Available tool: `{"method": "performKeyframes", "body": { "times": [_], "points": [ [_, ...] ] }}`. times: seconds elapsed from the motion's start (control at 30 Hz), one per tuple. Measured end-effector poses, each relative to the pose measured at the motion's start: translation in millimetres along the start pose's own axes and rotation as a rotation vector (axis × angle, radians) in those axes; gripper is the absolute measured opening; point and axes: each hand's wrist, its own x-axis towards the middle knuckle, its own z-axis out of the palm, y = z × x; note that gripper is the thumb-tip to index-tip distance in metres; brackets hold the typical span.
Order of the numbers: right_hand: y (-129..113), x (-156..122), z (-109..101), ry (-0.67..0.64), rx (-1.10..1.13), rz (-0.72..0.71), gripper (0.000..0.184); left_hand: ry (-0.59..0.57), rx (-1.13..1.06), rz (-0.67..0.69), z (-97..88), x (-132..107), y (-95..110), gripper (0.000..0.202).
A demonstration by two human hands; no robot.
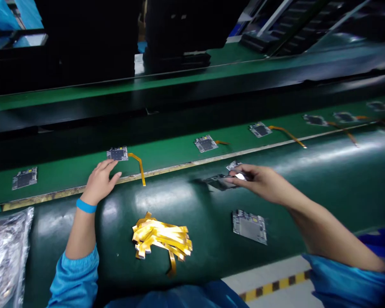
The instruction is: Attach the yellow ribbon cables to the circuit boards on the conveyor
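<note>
My left hand [100, 182] lies at the near edge of the green conveyor belt [167, 149], fingers stretched toward a small circuit board [117, 153] with an orange flex cable [138, 164]; it holds nothing. My right hand [259, 182] reaches left over the dark green bench [324, 179], fingers pinched on a small metallic piece [240, 176] above a dark flat part [220, 182]. A small board [233, 165] lies just behind those fingers. A pile of yellow flex cables [162, 237] sits between my arms, and a larger board [249, 226] lies under my right forearm.
Several more boards ride the belt, among them one at the left [25, 178], one mid-belt [205, 143] and one further right [260, 129]. A silver foil bag [4, 256] lies at the lower left. Black trays [176, 30] stand behind the belt.
</note>
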Motion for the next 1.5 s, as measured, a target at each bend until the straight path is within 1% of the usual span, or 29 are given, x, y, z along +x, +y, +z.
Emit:
{"method": "performKeyframes", "body": {
  "times": [0.03,0.07,0.13,0.2,0.23,0.33,0.37,0.43,0.5,0.53,0.6,0.67,0.73,0.83,0.9,0.97,1.07,1.17,1.23,1.3,1.4,1.5],
  "points": [
    [-18.5,5.1,4.8,-0.070,0.092,-0.036,0.084,-0.012,-0.025,0.012,-0.7,-0.1,4.5,0.051],
    [-37.6,10.6,10.9,-0.104,0.145,-0.062,0.086,-0.026,-0.049,0.022,-1.6,-0.2,8.7,0.051],
    [-76.4,22.3,26.2,-0.176,0.198,-0.159,0.085,-0.051,-0.088,0.028,-3.7,-0.5,15.0,0.050],
    [-115.7,33.7,43.6,-0.301,0.220,-0.314,0.072,-0.060,-0.105,0.014,-6.4,-0.9,17.0,0.051],
    [-135.5,38.9,52.5,-0.363,0.217,-0.404,0.061,-0.057,-0.108,0.003,-7.9,-1.4,16.6,0.050],
    [-194.0,51.3,78.8,-0.508,0.123,-0.654,0.019,-0.024,-0.106,-0.036,-13.3,-3.5,11.9,0.048],
    [-212.1,54.4,87.3,-0.544,0.088,-0.712,0.011,-0.013,-0.105,-0.047,-15.2,-4.1,10.2,0.046],
    [-242.6,58.8,103.6,-0.611,0.001,-0.805,0.008,0.004,-0.112,-0.067,-18.8,-5.1,7.5,0.044],
    [-261.4,60.7,117.1,-0.602,-0.042,-0.852,0.015,0.004,-0.115,-0.082,-21.6,-5.2,6.9,0.043],
    [-265.3,60.5,122.0,-0.570,-0.049,-0.861,0.020,-0.004,-0.111,-0.092,-22.6,-4.9,7.4,0.043],
    [-261.7,57.0,127.1,-0.485,-0.045,-0.856,0.026,-0.036,-0.089,-0.120,-24.0,-4.0,10.0,0.042],
    [-246.0,48.8,126.6,-0.451,-0.035,-0.851,0.020,-0.093,-0.066,-0.144,-24.5,-2.8,14.5,0.040],
    [-224.1,36.0,123.0,-0.493,-0.013,-0.870,0.016,-0.180,-0.043,-0.148,-24.5,-1.3,20.2,0.037],
    [-193.1,10.7,119.4,-0.592,0.032,-0.905,0.018,-0.310,0.012,-0.151,-23.9,1.3,28.7,0.032],
    [-179.1,-7.0,121.4,-0.638,0.066,-0.918,0.019,-0.359,0.047,-0.161,-22.9,3.1,32.6,0.030],
    [-171.2,-22.8,127.4,-0.673,0.096,-0.926,0.020,-0.381,0.065,-0.165,-21.7,4.6,34.7,0.030],
    [-169.1,-39.4,140.2,-0.672,0.091,-0.918,0.015,-0.388,0.082,-0.166,-20.8,6.0,35.6,0.030],
    [-174.5,-46.6,151.9,-0.645,0.044,-0.914,0.011,-0.395,0.097,-0.172,-21.6,6.5,36.5,0.030],
    [-179.2,-47.0,156.4,-0.669,0.018,-0.906,0.007,-0.403,0.102,-0.182,-22.7,6.6,37.4,0.032],
    [-182.5,-45.2,157.8,-0.729,0.020,-0.873,0.003,-0.408,0.101,-0.190,-23.6,6.5,38.1,0.033],
    [-182.7,-40.4,156.7,-0.810,0.106,-0.818,0.004,-0.410,0.091,-0.187,-23.9,6.3,37.7,0.032],
    [-177.7,-36.1,155.5,-0.846,0.251,-0.794,0.011,-0.409,0.084,-0.168,-23.3,5.7,35.7,0.030]
  ]
}}
